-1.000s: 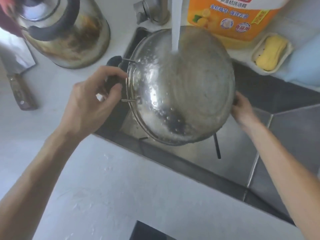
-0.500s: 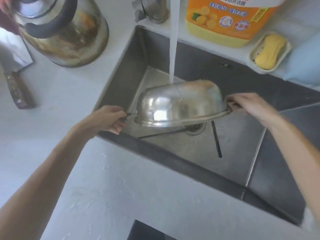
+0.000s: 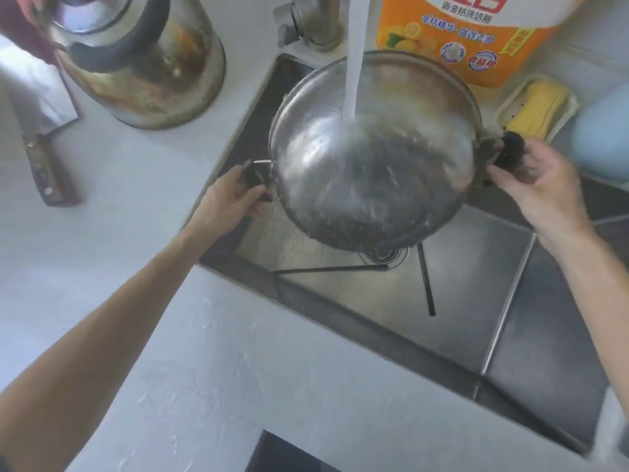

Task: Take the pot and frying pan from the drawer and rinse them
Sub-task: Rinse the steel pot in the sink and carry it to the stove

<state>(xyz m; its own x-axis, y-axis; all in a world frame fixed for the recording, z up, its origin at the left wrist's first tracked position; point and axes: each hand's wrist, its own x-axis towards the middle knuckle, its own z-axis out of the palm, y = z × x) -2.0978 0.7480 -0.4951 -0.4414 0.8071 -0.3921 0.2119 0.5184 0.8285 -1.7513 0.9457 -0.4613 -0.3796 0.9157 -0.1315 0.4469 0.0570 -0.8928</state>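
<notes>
I have the pot up over the sink, tilted so that its open mouth faces me, and the water stream from the tap falls straight into it and splashes across the inside. The pot hangs clear of the sink floor, above the drain.

My left hand grips the black handle on the pot's left side, fingers curled round it. My right hand pinches the black handle on the right side between thumb and curled fingers. Both hands are closed on those handles and carry the pot between them.

On the sink floor below lie two dark chopsticks, one running nearly level toward the drain, the other pointing down toward me; they are apart from the pot.

On the desk to the left stands a stained steel kettle with a black handle, and beside it near the left edge lies a cleaver with a brown grip. Behind the sink stands an orange detergent bottle, with the pot's far rim in front of its lower part. Just right of the bottle sits a dish holding yellow soap, and a pale blue object shows at the right edge; I cannot tell what it is.

I see no frying pan in this view.
</notes>
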